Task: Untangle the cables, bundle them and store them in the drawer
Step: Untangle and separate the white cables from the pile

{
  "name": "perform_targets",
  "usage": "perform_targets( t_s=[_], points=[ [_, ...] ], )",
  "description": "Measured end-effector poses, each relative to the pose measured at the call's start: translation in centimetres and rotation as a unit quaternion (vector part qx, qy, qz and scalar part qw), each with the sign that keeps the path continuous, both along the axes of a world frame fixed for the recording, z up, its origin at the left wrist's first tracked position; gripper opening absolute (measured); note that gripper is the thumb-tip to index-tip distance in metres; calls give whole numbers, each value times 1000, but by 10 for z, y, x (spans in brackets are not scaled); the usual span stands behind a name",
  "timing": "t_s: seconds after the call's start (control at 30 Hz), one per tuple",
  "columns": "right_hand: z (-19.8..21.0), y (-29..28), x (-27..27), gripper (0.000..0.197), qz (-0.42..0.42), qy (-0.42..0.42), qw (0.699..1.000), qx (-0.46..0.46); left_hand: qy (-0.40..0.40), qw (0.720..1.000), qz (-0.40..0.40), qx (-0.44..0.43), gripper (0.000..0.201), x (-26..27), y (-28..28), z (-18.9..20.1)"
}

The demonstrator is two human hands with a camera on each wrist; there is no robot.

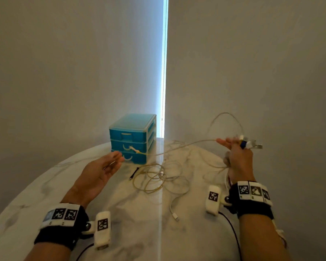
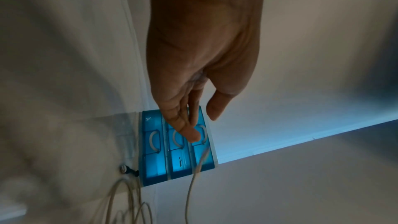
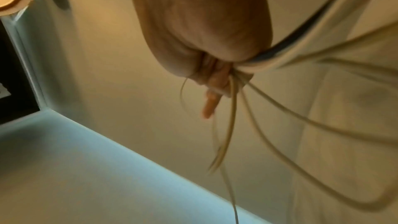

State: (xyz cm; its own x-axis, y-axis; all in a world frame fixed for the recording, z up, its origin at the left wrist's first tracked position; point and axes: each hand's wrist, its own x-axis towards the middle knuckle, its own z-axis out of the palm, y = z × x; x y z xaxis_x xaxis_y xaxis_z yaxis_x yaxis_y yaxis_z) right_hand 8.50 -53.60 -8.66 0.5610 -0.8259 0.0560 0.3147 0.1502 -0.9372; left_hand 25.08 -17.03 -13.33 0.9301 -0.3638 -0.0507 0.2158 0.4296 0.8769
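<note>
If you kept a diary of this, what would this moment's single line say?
untangling | right hand grips cable bunch | left hand open, empty | loose cables on table | blue drawer unit shut

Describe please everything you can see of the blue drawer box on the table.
The blue drawer box is a small translucent plastic unit with a paler flat lid and three stacked drawers, all shut, each with a pale curved handle. It stands upright at the far side of the marble table. A raised cable crosses its front; contact is unclear.
</note>
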Motion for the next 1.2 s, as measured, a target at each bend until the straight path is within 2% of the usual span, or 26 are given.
perform_targets(
  t_s=[0.03, 0.07, 0.13, 0.2, 0.3, 0.37, 0.47, 0.53, 0.6, 0.67, 0.7, 0.8, 0.87, 0.93, 1.0, 1.07, 1.17, 1.2],
  points=[
    [-5, -12, -1, 30, -70, 38, 997, -24, -3, 1000, -4, 14, 29, -2, -3, 0],
    [-11, -21, -2, 30, -102, 88, 990, -52, -10, 1000, -8, 25, 29, -3, -5, 1],
    [-21, -31, -3, 29, -119, 178, 973, -89, -23, 999, -15, 40, 30, -4, -7, 2],
    [-23, -30, -5, 44, -144, 207, 962, -102, -34, 998, -25, 53, 35, -5, -7, 1],
    [-17, -22, -12, 50, -202, 223, 946, -121, -49, 995, -41, 73, 38, -9, -6, 2],
    [-18, -18, -15, 51, -174, 285, 930, -151, -62, 993, -46, 88, 37, -14, -7, 5],
    [-31, -16, -14, 32, -32, 412, 874, -256, -78, 990, -51, 107, 35, -18, -7, 8],
    [-32, -12, -12, 28, 13, 440, 845, -304, -83, 988, -56, 113, 34, -19, -7, 7],
    [-25, -7, -7, 36, 1, 413, 847, -335, -86, 988, -58, 117, 34, -18, -6, 5],
    [-16, -1, -3, 56, -25, 345, 875, -338, -89, 987, -56, 119, 34, -17, -6, 5],
    [-15, 0, 0, 58, -19, 319, 884, -341, -90, 987, -56, 120, 34, -16, -7, 5],
    [-14, 11, 2, 40, 22, 282, 896, -341, -88, 988, -54, 118, 33, -17, -8, 6],
    [-12, 20, 1, 38, 34, 240, 912, -332, -88, 988, -53, 118, 33, -18, -9, 7],
    [-8, 35, 1, 49, 53, 222, 912, -341, -100, 985, -56, 126, 32, -22, -11, 11],
    [-5, 52, 3, 59, 89, 224, 899, -364, -127, 978, -67, 149, 32, -32, -17, 21],
    [-7, 69, 7, 57, 114, 224, 880, -403, -178, 962, -90, 186, 31, -47, -25, 34],
    [-12, 85, 16, 41, 126, 205, 875, -421, -279, 912, -130, 271, 30, -72, -42, 56],
    [-12, 90, 18, 38, 129, 207, 870, -429, -306, 895, -143, 292, 36, -78, -49, 62]
  ],
)
